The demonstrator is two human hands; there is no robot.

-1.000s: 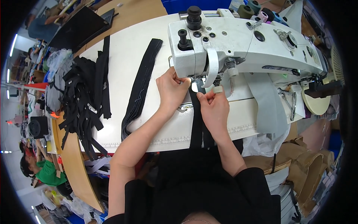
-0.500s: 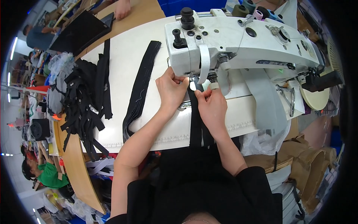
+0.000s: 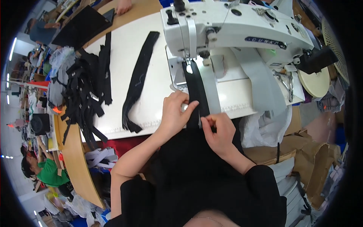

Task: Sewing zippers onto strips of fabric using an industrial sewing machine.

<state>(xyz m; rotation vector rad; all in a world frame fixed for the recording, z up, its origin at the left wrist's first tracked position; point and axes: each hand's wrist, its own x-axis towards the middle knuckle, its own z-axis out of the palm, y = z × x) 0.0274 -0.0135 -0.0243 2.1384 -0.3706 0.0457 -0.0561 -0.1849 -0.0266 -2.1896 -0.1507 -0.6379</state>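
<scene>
A long black fabric strip [image 3: 196, 89] runs from under the presser foot [image 3: 188, 62] of a white sewing machine [image 3: 223, 28] toward my body. My left hand [image 3: 174, 113] pinches it near the table's front edge, thumb lying on top of the cloth. A little closer to me, my right hand [image 3: 220, 132] has thumb and forefinger closed on the strip's right edge. A grey strip [image 3: 212, 92] lies along its right side under the machine. The near end of the black strip blends into my black clothing.
Left of the machine lies a folded black strip [image 3: 140, 81]. Farther left, a tangled pile of black zipper strips [image 3: 85, 87] hangs over the table edge. A wide grey band [image 3: 261, 81] drapes off the right side, above a clear plastic bag [image 3: 264, 128]. Another person's hand [image 3: 123, 6] rests at the far table.
Both hands have moved from beside the needle back toward me along the black strip. More of the strip now shows behind the presser foot's front. The whole view has shifted slightly.
</scene>
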